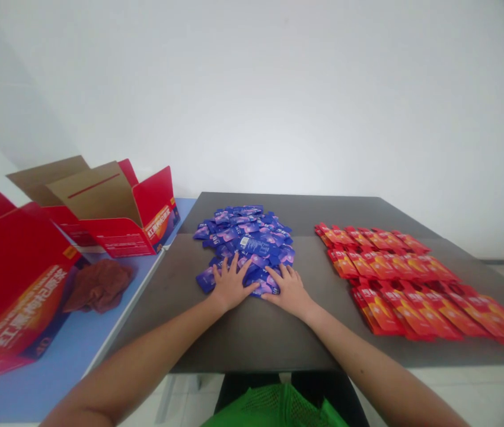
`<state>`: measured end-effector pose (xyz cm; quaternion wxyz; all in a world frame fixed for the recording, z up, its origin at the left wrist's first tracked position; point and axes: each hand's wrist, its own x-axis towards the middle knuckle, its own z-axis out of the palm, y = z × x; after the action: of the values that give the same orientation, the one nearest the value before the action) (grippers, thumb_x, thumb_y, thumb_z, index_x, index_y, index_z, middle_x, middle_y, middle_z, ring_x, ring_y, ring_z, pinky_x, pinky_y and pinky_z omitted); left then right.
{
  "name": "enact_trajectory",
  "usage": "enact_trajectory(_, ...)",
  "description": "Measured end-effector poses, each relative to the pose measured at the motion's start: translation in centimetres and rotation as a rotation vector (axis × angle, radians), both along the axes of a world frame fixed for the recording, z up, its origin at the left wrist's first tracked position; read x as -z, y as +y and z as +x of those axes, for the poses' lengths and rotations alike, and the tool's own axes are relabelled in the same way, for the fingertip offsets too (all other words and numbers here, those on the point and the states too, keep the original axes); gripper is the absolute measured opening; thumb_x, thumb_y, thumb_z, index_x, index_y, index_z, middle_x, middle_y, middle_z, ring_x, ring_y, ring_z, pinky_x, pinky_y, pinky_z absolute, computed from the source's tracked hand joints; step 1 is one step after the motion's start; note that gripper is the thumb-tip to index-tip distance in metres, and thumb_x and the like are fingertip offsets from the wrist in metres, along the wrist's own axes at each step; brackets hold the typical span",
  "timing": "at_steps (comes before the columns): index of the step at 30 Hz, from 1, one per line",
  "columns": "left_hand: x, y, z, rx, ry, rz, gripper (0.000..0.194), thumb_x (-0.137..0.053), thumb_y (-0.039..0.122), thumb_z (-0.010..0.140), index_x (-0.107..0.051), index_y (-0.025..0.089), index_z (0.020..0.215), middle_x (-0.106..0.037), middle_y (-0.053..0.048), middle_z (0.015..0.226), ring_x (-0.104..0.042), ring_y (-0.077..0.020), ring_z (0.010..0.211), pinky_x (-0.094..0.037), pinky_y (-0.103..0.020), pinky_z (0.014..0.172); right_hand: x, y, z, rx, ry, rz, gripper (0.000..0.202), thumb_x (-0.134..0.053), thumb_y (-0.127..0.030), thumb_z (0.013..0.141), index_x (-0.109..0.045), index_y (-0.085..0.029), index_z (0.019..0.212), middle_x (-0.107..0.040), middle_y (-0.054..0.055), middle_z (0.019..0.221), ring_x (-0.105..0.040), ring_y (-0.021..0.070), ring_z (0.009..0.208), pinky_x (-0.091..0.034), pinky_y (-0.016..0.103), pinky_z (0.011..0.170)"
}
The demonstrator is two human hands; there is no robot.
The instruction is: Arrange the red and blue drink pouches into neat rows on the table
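A loose heap of small purple-blue packets (252, 243) lies on the dark table (318, 332), piled at odd angles. My left hand (231, 287) rests on the near edge of the heap with its fingers spread. Beside it, my right hand (291, 292) touches the heap's near right side, fingers apart and stretched out. Neither hand grips a packet. To the right of the heap, red and orange packets (412, 296) lie in three overlapping rows, the nearest row being the largest in view.
On the left, a blue-topped table (78, 338) carries an open red carton (118, 234) with raised flaps, a second red carton (16, 279) closer to me, and a crumpled brown cloth (99, 283). A white wall (287, 107) stands behind the dark table.
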<state>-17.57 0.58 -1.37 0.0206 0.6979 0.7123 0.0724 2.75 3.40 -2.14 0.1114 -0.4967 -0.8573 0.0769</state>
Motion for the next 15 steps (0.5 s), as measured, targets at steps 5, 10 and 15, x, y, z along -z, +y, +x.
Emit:
enact_trajectory(5,0.5,1.0,-0.8,-0.026,-0.002,0.059,0.076,-0.045,0.072,0.083,-0.028,0.041,0.150,-0.020,-0.009,0.160,-0.018,-0.0456,0.142,-0.014,-0.072,0.106,0.2,0.9,-1.4,0.024,0.001,0.036,0.080,-0.061,-0.064,0.078,-0.038,-0.033,0.148,-0.039,0.019,0.148,-0.033,0.0428,0.136,-0.030,0.057,0.106)
enact_trajectory(10,0.6,0.8,-0.9,-0.005,-0.013,0.117,0.073,-0.042,0.070,0.086,-0.031,0.037,0.150,-0.023,-0.011,0.159,-0.022,-0.0415,0.143,-0.017,-0.068,0.109,1.1,0.9,-1.3,0.035,0.041,0.080,0.077,-0.061,-0.062,0.080,-0.038,-0.031,0.147,-0.038,0.017,0.149,-0.033,0.0406,0.137,-0.030,0.058,0.106)
enact_trajectory(15,-0.8,0.6,-2.2,-0.099,-0.016,0.153,0.070,-0.035,0.064,0.091,-0.029,0.029,0.151,-0.025,-0.012,0.158,-0.021,-0.0352,0.144,-0.017,-0.063,0.112,1.7,0.5,-1.2,0.094,0.124,0.171,0.085,-0.067,-0.059,0.075,-0.039,-0.024,0.147,-0.022,0.020,0.156,-0.028,0.0405,0.140,-0.030,0.059,0.107)
